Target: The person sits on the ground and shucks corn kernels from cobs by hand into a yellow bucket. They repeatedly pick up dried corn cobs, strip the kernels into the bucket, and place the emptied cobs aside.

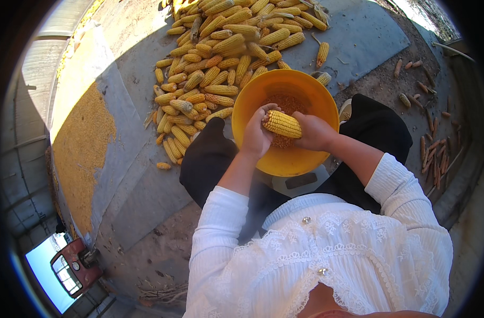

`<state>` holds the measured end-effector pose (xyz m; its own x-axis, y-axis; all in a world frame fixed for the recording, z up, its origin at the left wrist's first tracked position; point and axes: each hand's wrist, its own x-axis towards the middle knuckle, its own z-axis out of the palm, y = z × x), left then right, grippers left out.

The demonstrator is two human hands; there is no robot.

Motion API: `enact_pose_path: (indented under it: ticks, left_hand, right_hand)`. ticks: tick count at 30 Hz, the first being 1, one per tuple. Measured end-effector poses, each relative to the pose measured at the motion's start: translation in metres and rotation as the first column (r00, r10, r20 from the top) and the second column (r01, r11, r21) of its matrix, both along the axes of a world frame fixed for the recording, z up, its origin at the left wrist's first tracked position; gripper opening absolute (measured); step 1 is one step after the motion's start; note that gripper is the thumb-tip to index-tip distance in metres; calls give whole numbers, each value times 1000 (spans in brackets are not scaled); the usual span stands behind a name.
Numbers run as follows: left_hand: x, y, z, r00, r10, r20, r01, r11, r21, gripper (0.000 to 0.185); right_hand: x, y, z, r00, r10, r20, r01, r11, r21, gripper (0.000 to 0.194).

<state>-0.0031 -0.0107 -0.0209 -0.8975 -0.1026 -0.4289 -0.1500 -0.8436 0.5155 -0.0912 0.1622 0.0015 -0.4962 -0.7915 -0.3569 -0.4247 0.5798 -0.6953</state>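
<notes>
An ear of yellow corn, its kernels in full rows, is held between my two hands over a yellow plastic bucket. My left hand grips the ear's left end, with the fingers curled behind it. At the right end, my right hand closes around the ear with the thumb on top. Reddish-orange loose bits, perhaps kernels or chaff, lie at the bottom of the bucket. The bucket sits between my knees, and its lower inside is partly hidden by my hands.
A large heap of husked corn ears lies ahead and to the left. Loose kernels are spread over sheeting at the far left. Bare corn cobs lie scattered on the right. A red vehicle stands at the lower left.
</notes>
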Motion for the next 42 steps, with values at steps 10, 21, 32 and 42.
enact_pose_path:
  ticks: [10,21,32,42]
  left_hand:
    - [3,3,-7,998,-58,-10,52,948,-315,30]
    - [2,4,-2,995,-43,84,66,954,-294,27]
    - [0,-1,3,1000,20,-2,-20,995,-98,22]
    - [4,-4,1,994,-82,-66,72,988,-137,20]
  right_hand:
    - [1,0,5,996,10,-93,-7,1000,29,45]
    - [2,-2,2,987,29,-156,-17,997,78,46]
    - [5,0,1,971,-56,-232,25,991,-134,58]
    - [-3,-1,12,992,0,127,14,994,-108,71]
